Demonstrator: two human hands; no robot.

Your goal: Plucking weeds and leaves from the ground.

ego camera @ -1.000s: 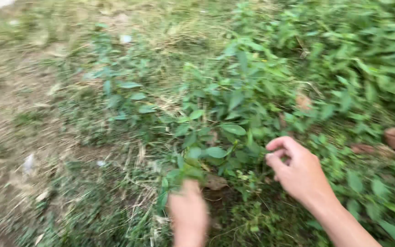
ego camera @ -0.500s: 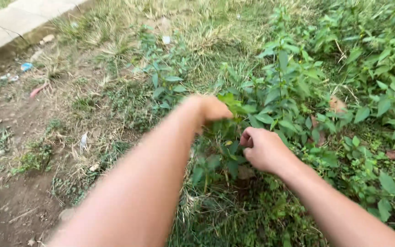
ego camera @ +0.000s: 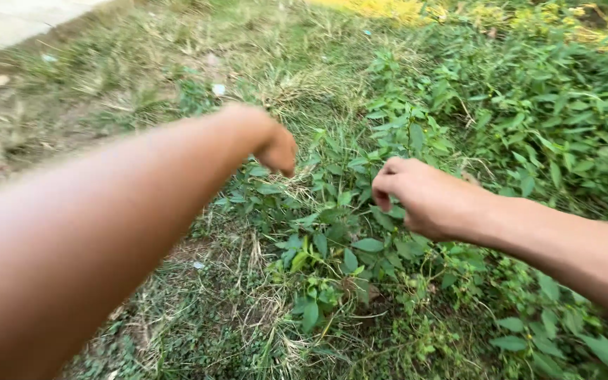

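The person bent over a leafy green weed clump (ego camera: 332,232), and everything else sat in relation to it. The left hand (ego camera: 272,148) hung just above the clump's near-left edge, curled into a loose fist; from where I stood I could not tell whether any stem was caught in it, since the arm was blurred and the fingers faced away. The right hand (ego camera: 420,197) hovered over the clump's right side, fingers folded in with the thumb pressed against them, touching the top leaves and perhaps pinching one. The two hands were apart, with the tallest shoots of the clump between them.

It looked like the gripping stage of picking or pulling at the plant, with nothing lifted yet. A next move would have called for closing firmly on a stem low down, near the soil, rather than on leaf tips that tear.

The ground was rough: dry straw-coloured grass (ego camera: 262,309) lay in front of the clump, a bare dirt patch (ego camera: 8,134) well to its left, and denser green brush (ego camera: 564,105) behind and to its right. A pale concrete edge (ego camera: 8,24) ran far beyond the clump, at the upper left.
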